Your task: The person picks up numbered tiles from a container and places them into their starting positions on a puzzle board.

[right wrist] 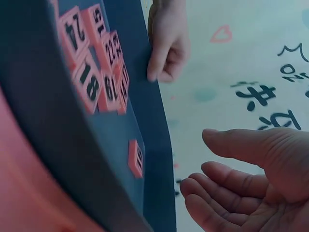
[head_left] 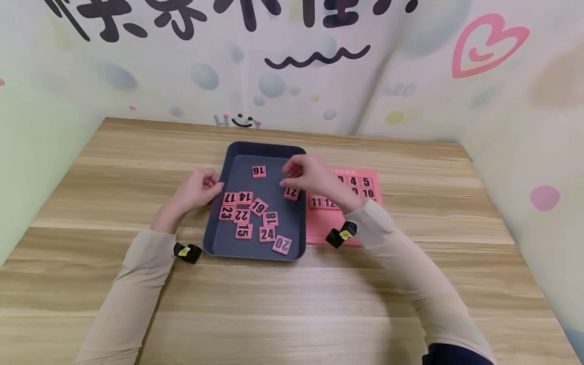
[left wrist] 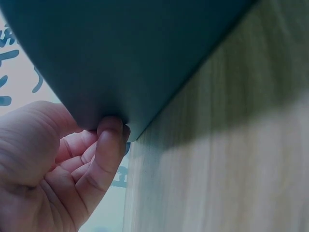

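Observation:
A dark blue tray (head_left: 223,244) lies on the table, holding several pink number tiles. At its left rim my left hand (head_left: 195,188) pinches the edge; the left wrist view shows fingertips and thumb (left wrist: 108,129) against the tray's side. My right hand (head_left: 309,175) hovers over the tray's right side with nothing between thumb and fingers, which are loosely bent in the right wrist view. Just below its fingers sits tile 21 (head_left: 291,193), partly covered. Tile 16 (head_left: 258,171) lies alone near the far end. Tiles such as 19 (head_left: 258,206) and 24 (head_left: 266,233) cluster nearer.
Right of the tray lies a pink number board (head_left: 321,230), with tiles 11 (head_left: 316,202) and 10 (head_left: 368,193) among its rows; my right forearm hides part of it. A printed wall (head_left: 292,86) stands behind the wooden table (head_left: 274,304).

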`<state>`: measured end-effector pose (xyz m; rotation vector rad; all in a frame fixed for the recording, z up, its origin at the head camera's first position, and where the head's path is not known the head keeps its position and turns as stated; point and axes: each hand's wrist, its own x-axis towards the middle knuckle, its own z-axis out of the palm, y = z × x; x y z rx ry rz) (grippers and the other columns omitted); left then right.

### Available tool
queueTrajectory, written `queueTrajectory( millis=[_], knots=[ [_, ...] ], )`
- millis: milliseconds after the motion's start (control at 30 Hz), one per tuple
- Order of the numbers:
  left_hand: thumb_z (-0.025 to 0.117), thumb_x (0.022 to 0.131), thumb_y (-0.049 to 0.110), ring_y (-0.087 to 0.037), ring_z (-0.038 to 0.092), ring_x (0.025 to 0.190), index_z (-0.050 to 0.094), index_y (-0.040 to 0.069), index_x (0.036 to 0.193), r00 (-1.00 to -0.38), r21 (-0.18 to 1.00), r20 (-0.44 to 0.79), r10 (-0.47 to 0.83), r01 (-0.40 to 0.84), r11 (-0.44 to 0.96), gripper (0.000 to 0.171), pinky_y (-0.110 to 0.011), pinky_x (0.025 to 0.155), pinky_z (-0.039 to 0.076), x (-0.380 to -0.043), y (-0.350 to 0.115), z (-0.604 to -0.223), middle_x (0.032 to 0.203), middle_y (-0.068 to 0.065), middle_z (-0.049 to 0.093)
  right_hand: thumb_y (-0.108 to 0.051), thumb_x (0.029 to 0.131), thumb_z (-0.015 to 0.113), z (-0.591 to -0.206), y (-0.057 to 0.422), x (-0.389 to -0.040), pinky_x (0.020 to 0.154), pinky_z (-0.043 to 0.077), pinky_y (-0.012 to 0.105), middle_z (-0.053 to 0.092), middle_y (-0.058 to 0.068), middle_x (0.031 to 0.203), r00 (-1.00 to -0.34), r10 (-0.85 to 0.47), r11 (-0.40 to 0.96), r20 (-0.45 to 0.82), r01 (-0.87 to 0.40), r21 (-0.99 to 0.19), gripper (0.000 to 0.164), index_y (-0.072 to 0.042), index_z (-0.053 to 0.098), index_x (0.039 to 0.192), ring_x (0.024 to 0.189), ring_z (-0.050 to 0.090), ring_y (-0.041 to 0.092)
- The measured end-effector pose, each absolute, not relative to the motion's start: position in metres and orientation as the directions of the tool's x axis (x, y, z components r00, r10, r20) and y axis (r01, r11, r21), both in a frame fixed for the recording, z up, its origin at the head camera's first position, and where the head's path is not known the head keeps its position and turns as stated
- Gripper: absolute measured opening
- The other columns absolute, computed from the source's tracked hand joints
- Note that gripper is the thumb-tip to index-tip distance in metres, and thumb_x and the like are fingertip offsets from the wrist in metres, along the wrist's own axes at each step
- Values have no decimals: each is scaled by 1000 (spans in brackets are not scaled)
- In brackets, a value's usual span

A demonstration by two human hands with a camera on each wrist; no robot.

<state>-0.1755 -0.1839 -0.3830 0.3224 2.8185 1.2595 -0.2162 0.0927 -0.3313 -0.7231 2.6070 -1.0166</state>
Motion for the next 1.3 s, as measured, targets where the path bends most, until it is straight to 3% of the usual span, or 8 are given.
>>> queueTrajectory(
  millis=[400, 1067, 1300],
  knots=[
    [56, 89, 2, -9, 50, 48, 54, -4, 80, -978, 749, 36, 205, 162, 642, 11, -22, 44, 43, -176, -184, -383, 68, -13, 58, -14, 80, 74, -348, 40, -216, 76, 50, 22, 64, 10, 97, -835, -550, 506, -27, -307, -806, 34, 2, 63, 108, 86, 60, 17],
    [56, 88, 1, -8, 49, 48, 54, -5, 79, -976, 755, 39, 213, 169, 634, 11, -22, 44, 43, -174, -184, -382, 67, -11, 57, -11, 80, 75, -377, 22, -209, 78, 47, 22, 62, 8, 101, -839, -502, 547, -211, -118, -829, 35, -3, 63, 112, 90, 57, 17],
    [56, 89, 1, -9, 50, 47, 54, -6, 80, -974, 767, 42, 222, 174, 617, 11, -23, 44, 44, -175, -184, -382, 67, -12, 58, -12, 79, 76, -382, 21, -208, 83, 46, 25, 61, 6, 104, -834, -516, 585, -195, -177, -792, 36, -5, 63, 112, 93, 55, 17]
  ],
)
